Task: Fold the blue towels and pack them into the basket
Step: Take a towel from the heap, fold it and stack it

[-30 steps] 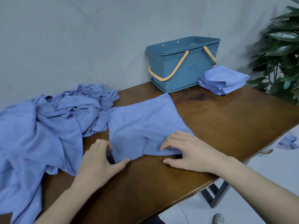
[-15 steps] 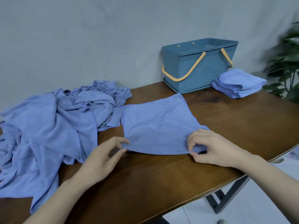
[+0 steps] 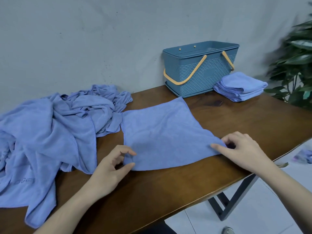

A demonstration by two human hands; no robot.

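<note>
The wooden surface (image 3: 194,179) carries everything here. Beyond the left hand (image 3: 109,168), off to its outer side, sprawls the heap of unfolded towels (image 3: 50,132), by far the largest mass of cloth. Well beyond the right hand (image 3: 243,149), against the wall, stands the basket (image 3: 200,70), handles down; whether anything lies inside cannot be told. Just beside the basket, on its far side from the heap, sits the stack of folded towels (image 3: 239,86). A plant (image 3: 293,65) stands past the stack.

Between the hands and stretching away from them lies the spread towel (image 3: 162,134), flat in a single layer. It is close to square, so it has no marked long axis; its near edge runs from one hand to the other, and its far right corner points towards the basket.

The left hand pinches the near left corner between thumb and fingers. The right hand takes the near right corner, fingers curled about it with the forefinger laid along the hem (the exact hold is partly hidden by its own knuckles).

The step in hand appears to be the first fold. To do it well, both corners should rise together, travel straight away to meet the far corners, and the edges be matched before the crease is pressed flat.
</note>
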